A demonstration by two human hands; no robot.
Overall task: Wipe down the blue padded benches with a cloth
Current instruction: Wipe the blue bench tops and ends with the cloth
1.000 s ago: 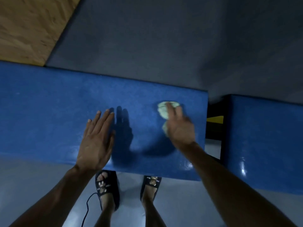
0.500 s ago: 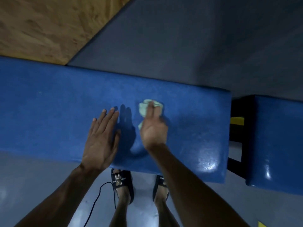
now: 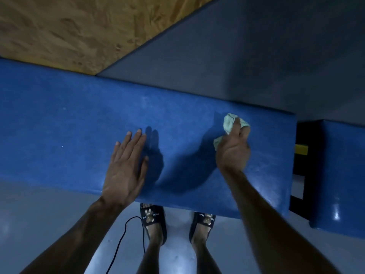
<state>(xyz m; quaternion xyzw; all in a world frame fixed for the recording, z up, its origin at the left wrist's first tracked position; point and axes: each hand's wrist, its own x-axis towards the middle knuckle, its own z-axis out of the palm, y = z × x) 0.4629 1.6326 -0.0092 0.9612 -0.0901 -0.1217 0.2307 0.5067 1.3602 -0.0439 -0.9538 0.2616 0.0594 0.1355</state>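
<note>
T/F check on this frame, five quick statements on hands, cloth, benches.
1. The right hand grips the cloth. True.
2. The left hand holds a spray bottle. False: it lies flat and empty on the bench.
3. The cloth is near the bench's right end. True.
4. The cloth is dark red. False: it is pale green.
5. A second blue bench sits to the right, across a gap. True.
</note>
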